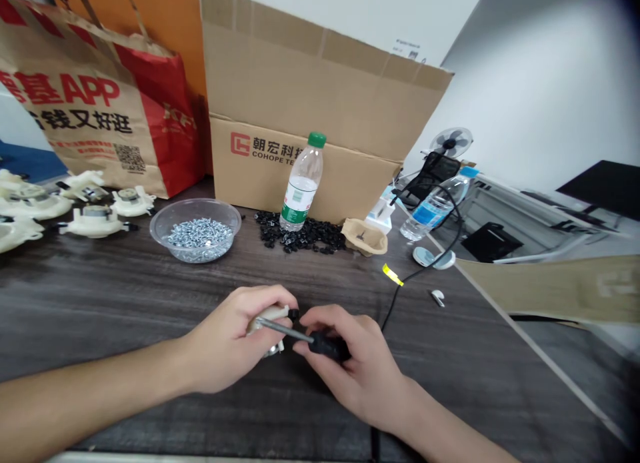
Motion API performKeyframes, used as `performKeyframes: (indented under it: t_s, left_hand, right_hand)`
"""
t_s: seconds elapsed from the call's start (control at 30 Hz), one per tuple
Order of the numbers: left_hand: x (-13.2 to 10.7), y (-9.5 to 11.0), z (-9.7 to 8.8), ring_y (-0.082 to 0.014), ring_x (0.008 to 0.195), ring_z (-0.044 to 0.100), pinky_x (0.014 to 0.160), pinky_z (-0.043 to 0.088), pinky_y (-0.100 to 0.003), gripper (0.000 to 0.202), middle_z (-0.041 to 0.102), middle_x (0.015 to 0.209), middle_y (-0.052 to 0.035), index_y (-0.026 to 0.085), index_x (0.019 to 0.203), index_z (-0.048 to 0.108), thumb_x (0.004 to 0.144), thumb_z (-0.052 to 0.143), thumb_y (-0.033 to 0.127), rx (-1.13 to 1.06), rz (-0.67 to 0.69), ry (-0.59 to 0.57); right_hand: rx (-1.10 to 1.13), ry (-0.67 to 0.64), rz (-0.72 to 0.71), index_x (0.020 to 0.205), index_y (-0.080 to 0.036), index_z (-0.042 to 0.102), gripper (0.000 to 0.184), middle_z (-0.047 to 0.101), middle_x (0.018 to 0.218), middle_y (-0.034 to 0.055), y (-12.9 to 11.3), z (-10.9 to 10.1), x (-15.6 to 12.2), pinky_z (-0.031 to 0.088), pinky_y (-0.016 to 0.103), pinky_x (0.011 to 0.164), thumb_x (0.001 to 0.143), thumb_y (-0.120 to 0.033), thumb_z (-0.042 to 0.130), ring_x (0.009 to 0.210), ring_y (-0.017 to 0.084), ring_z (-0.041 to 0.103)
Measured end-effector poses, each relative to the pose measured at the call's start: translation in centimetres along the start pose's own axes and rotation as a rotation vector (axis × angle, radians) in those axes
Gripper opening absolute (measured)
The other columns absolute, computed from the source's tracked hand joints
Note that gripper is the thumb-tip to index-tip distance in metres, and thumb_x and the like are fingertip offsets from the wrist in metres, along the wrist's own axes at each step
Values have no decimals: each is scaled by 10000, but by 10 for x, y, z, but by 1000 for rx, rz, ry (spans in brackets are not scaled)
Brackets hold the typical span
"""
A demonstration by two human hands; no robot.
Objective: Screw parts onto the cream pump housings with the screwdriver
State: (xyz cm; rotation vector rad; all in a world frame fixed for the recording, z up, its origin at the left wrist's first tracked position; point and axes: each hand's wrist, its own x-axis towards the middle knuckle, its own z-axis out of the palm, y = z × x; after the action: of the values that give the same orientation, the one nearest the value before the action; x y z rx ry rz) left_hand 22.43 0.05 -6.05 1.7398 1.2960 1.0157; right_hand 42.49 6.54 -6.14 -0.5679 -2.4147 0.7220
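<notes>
My left hand (235, 336) grips a small cream plastic part (265, 314), which is mostly hidden by my fingers. My right hand (350, 360) is closed around the black handle of a screwdriver (325, 346). Its steel shaft runs left, and its tip reaches the plastic part at the fingers of my left hand. A black cable (400, 300) rises from behind my right hand across the dark wood-grain table (100, 303). Whether it joins the screwdriver is hidden.
Several cream plastic housings (95, 221) lie at the far left. Behind my hands are a glass bowl (195, 204) of screws, a heap of small black parts (295, 235), a water bottle (301, 182) and a cardboard box (260, 163). The table edge runs down the right.
</notes>
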Motion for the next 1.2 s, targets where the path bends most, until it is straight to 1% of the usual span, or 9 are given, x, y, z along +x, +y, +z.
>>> performKeyframes:
  t_s: [0.1, 0.2, 0.3, 0.47, 0.6, 0.77, 0.97, 1.1, 1.2]
  left_hand:
    - [0, 4, 0, -123, 716, 506, 678, 371, -252, 126, 572, 763, 9, 164, 865, 596, 907, 487, 211, 57, 33, -13]
    - [0, 4, 1, -130, 766, 530, 724, 375, -260, 108, 597, 800, 8, 166, 860, 595, 892, 493, 157, 91, 77, -39]
    - [1, 0, 1, -130, 767, 523, 730, 374, -263, 94, 585, 797, 7, 163, 870, 587, 898, 497, 161, 123, 146, -72]
    - [1, -4, 0, -117, 732, 497, 707, 366, -253, 118, 550, 747, 15, 156, 783, 526, 899, 504, 159, 145, 211, -97]
    - [1, -3, -1, -123, 731, 498, 705, 373, -258, 73, 571, 758, 6, 159, 841, 550, 895, 501, 160, 156, 217, -104]
    - [1, -3, 0, -122, 744, 514, 717, 391, -256, 67, 590, 789, -2, 154, 879, 560, 862, 509, 115, 156, 233, -100]
    - [2, -5, 1, -114, 781, 535, 727, 401, -240, 152, 596, 855, 2, 163, 927, 566, 812, 537, 68, 136, 251, -82]
    - [2, -7, 1, -115, 758, 524, 711, 403, -242, 154, 582, 842, 3, 167, 918, 561, 805, 546, 63, 134, 258, -96]
    - [2, -7, 0, -115, 743, 515, 702, 400, -244, 140, 572, 827, 6, 172, 906, 562, 818, 535, 67, 136, 259, -121]
  right_hand:
    - [-12, -32, -43, 926, -277, 568, 213, 654, 724, -72, 2, 2, 1, 438, 200, 555, 790, -121, 618, 585, 95, 598]
    - [-35, -23, -16, 865, -267, 554, 168, 625, 668, -81, 5, 4, 2, 415, 203, 521, 785, -143, 633, 546, 93, 578]
    - [-68, 5, 29, 894, -278, 528, 214, 629, 675, -91, 6, 6, 0, 413, 215, 515, 771, -178, 671, 515, 97, 559]
    - [5, 23, 14, 1001, -302, 517, 316, 673, 786, -81, 3, 7, -1, 460, 206, 596, 768, -150, 667, 640, 108, 634]
    - [-2, 31, -12, 892, -285, 521, 272, 602, 668, -100, 0, 6, 1, 388, 196, 487, 728, -97, 630, 500, 82, 523]
    - [27, -22, 11, 856, -278, 469, 338, 474, 599, -115, -1, 4, 2, 316, 206, 441, 638, -43, 577, 455, 78, 385]
    - [-1, -52, -65, 812, -266, 418, 321, 475, 681, -81, 0, 2, 3, 307, 229, 502, 613, -42, 532, 543, 96, 406]
    - [24, -93, -83, 750, -257, 335, 319, 365, 620, -86, 0, 1, 2, 238, 243, 479, 591, -37, 502, 515, 99, 318]
    - [32, -113, -40, 792, -270, 362, 320, 328, 567, -107, -1, 1, 1, 222, 241, 443, 620, -44, 509, 458, 93, 276]
